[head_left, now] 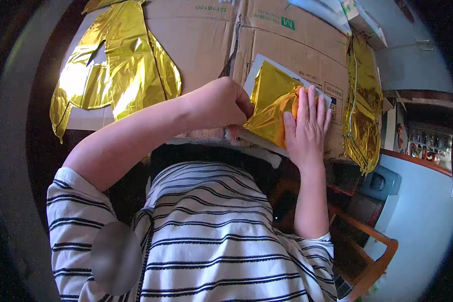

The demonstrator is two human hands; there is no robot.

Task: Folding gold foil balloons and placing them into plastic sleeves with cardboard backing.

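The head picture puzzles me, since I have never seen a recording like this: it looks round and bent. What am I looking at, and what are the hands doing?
There is no machine here. A person wears a wide fisheye camera on the head, looking down, so straight edges bend and the striped shirt fills the bottom. The forearms reach up from there. The work surface is flattened cardboard. The left hand is closed, pinching the edge of a folded gold foil piece that lies on a white card. The right hand lies flat, fingers spread, pressing the foil down. More gold foil shapes lie around: a large one at upper left, another at the right. A wooden chair shows at lower right.
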